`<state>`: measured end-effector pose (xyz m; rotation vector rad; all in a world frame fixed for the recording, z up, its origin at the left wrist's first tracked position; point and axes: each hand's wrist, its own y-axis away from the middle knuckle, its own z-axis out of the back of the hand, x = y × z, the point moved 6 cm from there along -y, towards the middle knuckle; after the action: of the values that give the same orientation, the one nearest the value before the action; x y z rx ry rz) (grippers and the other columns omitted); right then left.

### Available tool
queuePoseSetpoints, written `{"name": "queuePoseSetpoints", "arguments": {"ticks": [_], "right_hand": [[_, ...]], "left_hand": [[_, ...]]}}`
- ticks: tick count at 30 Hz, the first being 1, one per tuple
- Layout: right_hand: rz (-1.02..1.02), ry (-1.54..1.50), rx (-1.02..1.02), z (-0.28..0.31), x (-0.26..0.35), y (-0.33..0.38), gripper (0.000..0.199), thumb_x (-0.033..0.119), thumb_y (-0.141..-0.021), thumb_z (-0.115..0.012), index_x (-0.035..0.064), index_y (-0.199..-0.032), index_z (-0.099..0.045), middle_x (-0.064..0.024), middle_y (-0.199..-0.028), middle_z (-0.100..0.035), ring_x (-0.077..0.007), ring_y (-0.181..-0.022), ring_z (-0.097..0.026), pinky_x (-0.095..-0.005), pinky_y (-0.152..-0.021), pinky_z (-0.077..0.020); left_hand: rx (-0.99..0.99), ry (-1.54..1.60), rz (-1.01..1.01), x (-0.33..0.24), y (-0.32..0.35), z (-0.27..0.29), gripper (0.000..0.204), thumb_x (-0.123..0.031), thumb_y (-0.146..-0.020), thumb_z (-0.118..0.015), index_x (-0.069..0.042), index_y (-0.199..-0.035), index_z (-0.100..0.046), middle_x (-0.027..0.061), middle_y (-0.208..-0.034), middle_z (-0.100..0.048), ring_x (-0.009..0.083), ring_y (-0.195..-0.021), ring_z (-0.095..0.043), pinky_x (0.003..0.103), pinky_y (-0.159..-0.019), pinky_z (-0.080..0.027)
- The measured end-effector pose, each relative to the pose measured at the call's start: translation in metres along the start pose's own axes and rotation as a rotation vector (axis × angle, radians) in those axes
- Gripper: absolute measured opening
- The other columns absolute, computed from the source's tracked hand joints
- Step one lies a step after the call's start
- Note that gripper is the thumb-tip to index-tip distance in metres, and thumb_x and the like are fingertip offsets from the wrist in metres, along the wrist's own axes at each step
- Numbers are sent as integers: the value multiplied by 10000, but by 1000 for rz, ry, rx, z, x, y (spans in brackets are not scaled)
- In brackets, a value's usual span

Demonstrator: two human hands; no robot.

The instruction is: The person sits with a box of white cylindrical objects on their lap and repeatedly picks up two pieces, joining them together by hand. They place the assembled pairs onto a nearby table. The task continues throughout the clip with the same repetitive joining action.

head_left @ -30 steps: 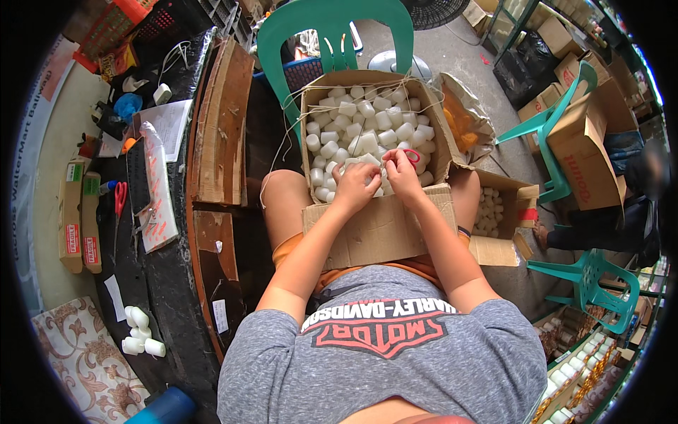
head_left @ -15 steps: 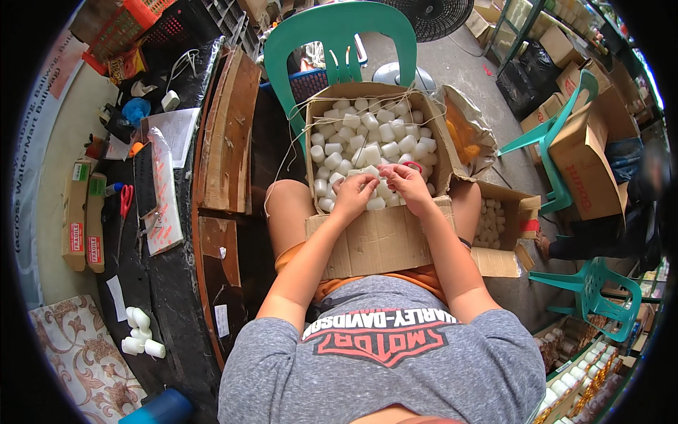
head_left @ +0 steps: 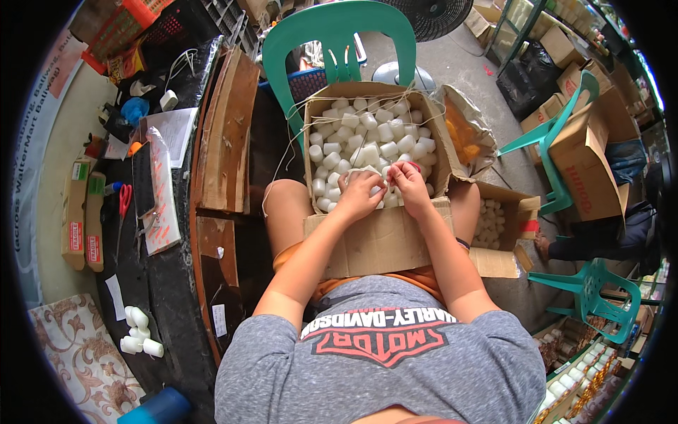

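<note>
A cardboard box [head_left: 374, 244] stands between my knees, full of small white cylinders [head_left: 353, 120], perhaps candles or wax pieces. Over its front part, my left hand [head_left: 361, 193] curls its fingers round one white cylinder. Just beside it, my right hand [head_left: 411, 188] is closed in a pinch; what lies between its fingertips is too small to make out. A small red thing [head_left: 415, 167] shows behind the right fingers, mostly hidden. Thin pale strings [head_left: 381, 95] drape over the box's far rim and hang down its left side.
Behind the box stands a green plastic chair [head_left: 339, 21]. On my left is a black-covered table [head_left: 166, 283] with red-handled scissors [head_left: 125, 201] and a few white cylinders [head_left: 141, 332]. At right are another open carton [head_left: 494, 261], green chairs [head_left: 593, 286] and a person's arm [head_left: 586, 247].
My left hand has shifted slightly right and its fingers have curled in more. The right hand has moved a little, staying pinched close to the left.
</note>
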<state>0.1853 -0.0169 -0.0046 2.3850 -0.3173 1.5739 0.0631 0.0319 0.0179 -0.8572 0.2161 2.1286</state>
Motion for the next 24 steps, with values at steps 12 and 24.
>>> {"name": "queuePoseSetpoints", "arguments": {"ticks": [12,24], "right_hand": [[161,262,-150,1,2,2,96,131,-892,-572,54,-949,-573,65,-681,-491,-22,-617,-411,-187,-557,-348],[260,619,-190,-19,25,13,91,78,-871,-579,20,-941,-585,1,-666,-535,-65,-600,-446,-220,-557,-386]], "left_hand": [[190,-418,290,47,-90,-13,431,-325,-735,-649,-78,-1082,-583,120,-1112,-574,253,-1055,-557,404,-871,-438],[-228,983,493,75,-47,-8,416,-420,-833,-626,-44,-1006,-576,58,-861,-622,155,-793,-610,258,-662,-484]]}}
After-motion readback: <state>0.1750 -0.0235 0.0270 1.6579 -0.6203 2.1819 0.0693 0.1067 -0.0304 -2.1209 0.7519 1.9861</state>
